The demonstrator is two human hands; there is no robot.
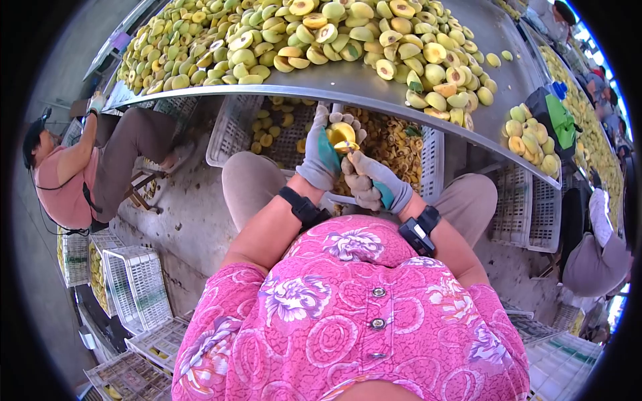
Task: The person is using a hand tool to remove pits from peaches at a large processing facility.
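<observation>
My left hand [322, 152], in a grey glove with a teal patch, is closed around a cut yellow peach [342, 132] in front of my lap. The peach's hollowed yellow flesh faces up. My right hand [374, 182], gloved the same way, is closed, with its fingertips at the lower edge of the peach. A small dark tip shows there, but I cannot make out what the right hand holds. Both hands are just below the metal table [321, 89], above the crates. Many halved green-yellow peaches [321, 33] are heaped on the table.
Under the table are a grey crate [217, 137] with peach halves and a crate of pits and scraps [394, 150]. A co-worker [73, 160] sits at left, another at right. White crates [137, 287] stand at left. A green bag [560, 120] is beside a small peach pile [530, 137].
</observation>
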